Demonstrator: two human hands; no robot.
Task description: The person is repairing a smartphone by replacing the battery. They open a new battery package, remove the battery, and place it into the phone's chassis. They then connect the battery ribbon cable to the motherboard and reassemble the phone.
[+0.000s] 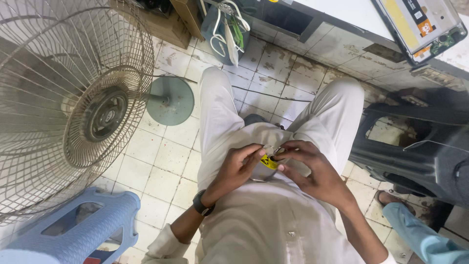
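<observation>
- The person sits, seen from above, legs in pale trousers (215, 112) spread over a tiled floor (161, 161).
- Both hands meet over the lap, just below the belly, holding a small part (268, 162) with a yellow sticker between them.
- The left hand (235, 169) comes in from the lower left, forearm angled up and to the right, wrist bent a little inward. A dark watch (202, 204) sits on that wrist, and the sleeve is pushed up near the elbow.
- Its fingers curl toward the part; thumb and forefinger press together on the part's left edge, pinching it.
- The right hand (312, 171) comes in from the lower right, forearm running up and to the left, back of the hand turned to the camera.
- Its fingertips bend down onto the part's right and upper side, nipping it; the thumb lies underneath, near the yellow sticker.
- The part is largely hidden by the fingers, so what kind of thing it is cannot be told.
- A standing fan (73, 107) with a wire cage fills the left side, its round base (171, 101) on the floor beside the left knee.
- A blue stool (83, 230) stands at lower left.
- A dark plastic chair (415, 146) stands at right, close to the right knee.
- Another person's foot (391, 198) and light blue trouser leg show at lower right.
- An opened phone (420, 24) lies on a white table (351, 12) at top right.
</observation>
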